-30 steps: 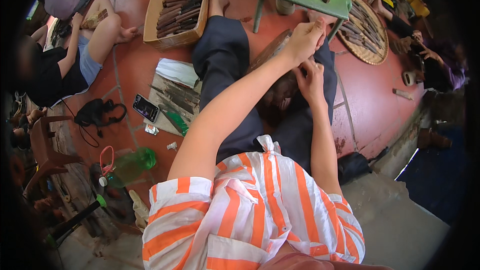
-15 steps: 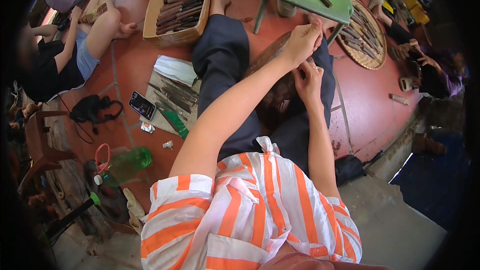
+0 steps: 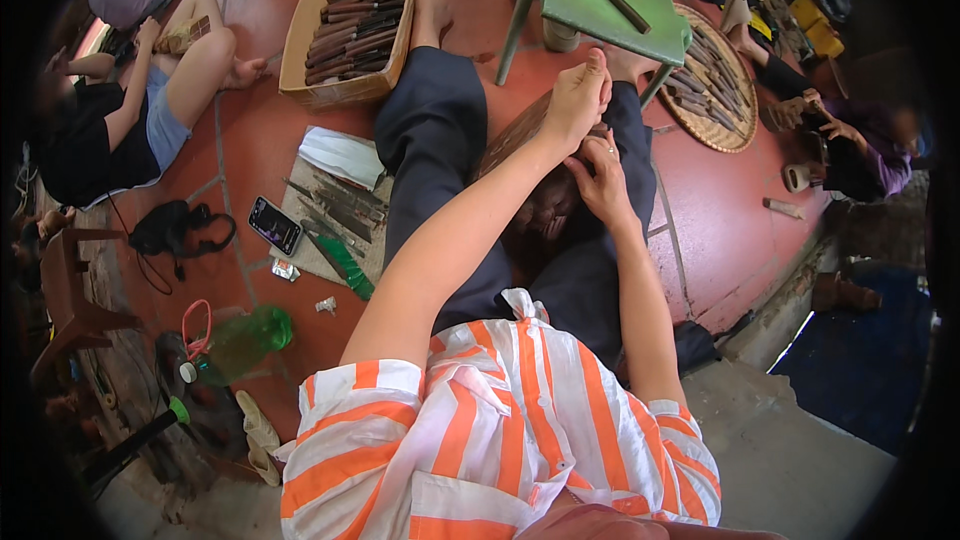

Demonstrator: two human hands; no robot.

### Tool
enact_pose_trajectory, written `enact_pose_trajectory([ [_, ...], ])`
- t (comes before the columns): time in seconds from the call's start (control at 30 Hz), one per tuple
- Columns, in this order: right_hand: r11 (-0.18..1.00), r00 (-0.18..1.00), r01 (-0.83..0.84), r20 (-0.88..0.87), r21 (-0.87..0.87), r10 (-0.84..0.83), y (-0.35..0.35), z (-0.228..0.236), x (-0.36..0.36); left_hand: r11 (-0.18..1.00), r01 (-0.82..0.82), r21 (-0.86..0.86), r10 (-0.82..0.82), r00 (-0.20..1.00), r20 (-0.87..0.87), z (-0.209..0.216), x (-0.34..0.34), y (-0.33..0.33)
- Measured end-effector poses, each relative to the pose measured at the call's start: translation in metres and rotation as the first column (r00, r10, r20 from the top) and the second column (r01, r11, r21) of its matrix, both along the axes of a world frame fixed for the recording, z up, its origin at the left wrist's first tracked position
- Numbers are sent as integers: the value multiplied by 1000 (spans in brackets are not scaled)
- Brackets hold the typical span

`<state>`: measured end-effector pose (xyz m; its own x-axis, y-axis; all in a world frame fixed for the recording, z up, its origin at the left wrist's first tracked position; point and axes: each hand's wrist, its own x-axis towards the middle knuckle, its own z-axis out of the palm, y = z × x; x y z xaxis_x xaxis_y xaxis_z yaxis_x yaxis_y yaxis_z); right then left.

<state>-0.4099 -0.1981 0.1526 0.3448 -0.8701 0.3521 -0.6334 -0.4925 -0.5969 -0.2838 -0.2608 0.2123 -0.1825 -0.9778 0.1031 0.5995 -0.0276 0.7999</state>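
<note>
My left hand [image 3: 578, 100] is closed, thumb uppermost, at the end of my outstretched forearm between my knees. Just below it, my right hand [image 3: 604, 180] has its fingers bent together, a ring on one of them. A small dark brown piece [image 3: 598, 130] shows between the two hands; the fingers cover most of it and its kind cannot be made out. Under my hands, between my legs, is a brown carved-looking wooden piece [image 3: 515, 135], partly hidden by my left forearm.
A cardboard box [image 3: 345, 92] of wooden-handled tools stands by my left foot. Ahead is a green plastic chair [image 3: 570, 0] bearing a knife [image 3: 615, 2]. A round woven tray [image 3: 735, 145] holds more handles. Blades, a phone [image 3: 275, 224] and a green bottle [image 3: 240, 335] lie left. Other people sit around.
The view has shifted slightly. Both hands have come a little nearer to me and to the left, staying close together and closed.
</note>
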Motion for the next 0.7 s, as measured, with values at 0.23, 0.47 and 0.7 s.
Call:
enact_pose_trajectory([
  [0.23,999,995,-52,85,5,51,0,1,-3,998,-31,62,31,999,15,-2,5,5],
  [0.47,993,995,99,26,63,-101,-3,-5,7,994,-102,-25,103,994,48,-3,2,-4],
  [0.7,995,998,-52,-36,83,55,-4,9,-4,988,-61,143,67,997,-40,-9,9,-2],
])
